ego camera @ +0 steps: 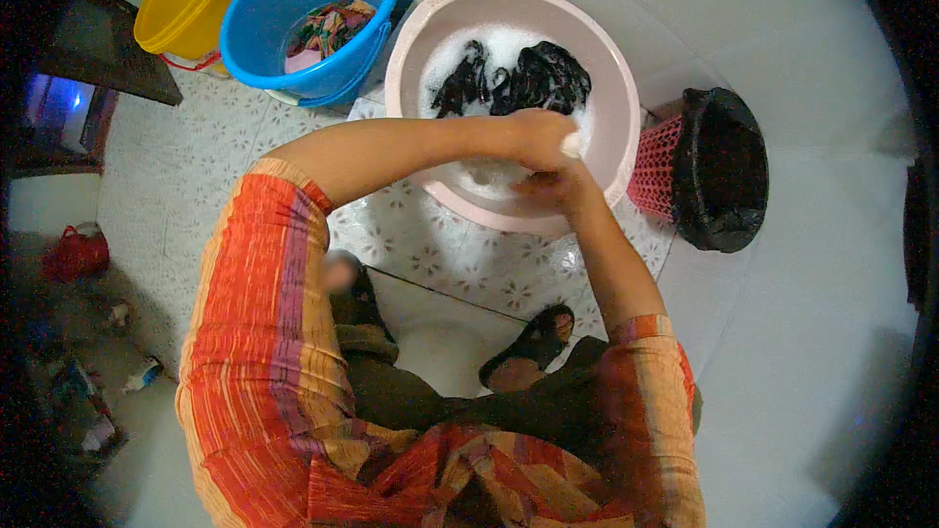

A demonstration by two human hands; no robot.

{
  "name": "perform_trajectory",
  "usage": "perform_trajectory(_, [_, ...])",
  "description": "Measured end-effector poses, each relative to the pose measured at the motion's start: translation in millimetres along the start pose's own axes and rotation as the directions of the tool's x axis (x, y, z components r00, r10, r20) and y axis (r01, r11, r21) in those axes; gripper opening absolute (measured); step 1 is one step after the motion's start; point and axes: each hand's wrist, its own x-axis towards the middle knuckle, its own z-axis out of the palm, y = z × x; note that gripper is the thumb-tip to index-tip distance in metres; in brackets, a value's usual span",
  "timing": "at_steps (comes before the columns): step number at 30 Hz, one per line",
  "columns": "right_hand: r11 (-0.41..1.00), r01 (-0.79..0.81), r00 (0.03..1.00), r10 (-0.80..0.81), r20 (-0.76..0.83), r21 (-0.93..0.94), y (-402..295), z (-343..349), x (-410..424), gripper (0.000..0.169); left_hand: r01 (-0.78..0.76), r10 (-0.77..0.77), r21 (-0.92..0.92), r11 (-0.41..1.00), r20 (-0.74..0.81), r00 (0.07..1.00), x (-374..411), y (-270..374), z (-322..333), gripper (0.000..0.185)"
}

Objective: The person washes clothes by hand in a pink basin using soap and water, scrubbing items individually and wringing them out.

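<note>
A pale pink plastic tub [506,217] stands on the floor before me. White suds and wet black cloth [546,81] fill its middle. My left hand [541,138] reaches across the tub, its fingers curled at my right wrist. A small white lump [571,145], soap or foam, shows at the fingers of the left hand. Just below, my right hand [544,185] hangs over the near right part of the tub, blurred and partly covered by the left. Whether either hand grips anything is not plain.
Left of the tub stand a blue bucket [246,62] with patterned cloth [334,26] inside and a yellow bucket [187,0]. A pink perforated bin [655,169] with a black liner [722,169] sits at right by the tiled wall. My sandalled feet are close below the tub.
</note>
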Motion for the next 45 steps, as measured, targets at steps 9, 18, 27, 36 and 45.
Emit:
perform_trajectory(9, [0.96,0.195,0.91,-0.253,0.327,0.199,-22.2,23.5,-2.8,0.028,-0.155,0.16,0.068,0.986,-0.079,0.984,-3.1,-32.9,11.0,0.03])
perform_trajectory(18, [0.981,0.028,0.891,-0.112,-0.439,-0.193,-34.6,-12.6,-28.4,0.059,0.198,-0.422,0.692,0.694,0.169,0.89,-35.1,-67.2,-16.4,0.038])
perform_trajectory(27, [0.998,-0.032,0.968,0.019,-0.249,-0.052,-2.0,16.0,-8.4,0.047,0.102,-0.105,0.031,0.994,0.11,0.988,-11.5,-47.2,47.7,0.045])
perform_trajectory(36, [0.983,0.179,0.944,-0.185,0.272,0.046,1.8,-13.3,22.4,0.045,-0.041,-0.006,-0.267,0.963,-0.173,0.985,-10.6,13.5,43.2,0.033])
perform_trajectory(45, [0.975,0.039,0.881,-0.137,-0.453,-0.22,-33.2,3.5,-41.7,0.065,0.324,-0.45,0.483,0.813,0.168,0.877,-55.1,-90.2,-6.4,0.035])
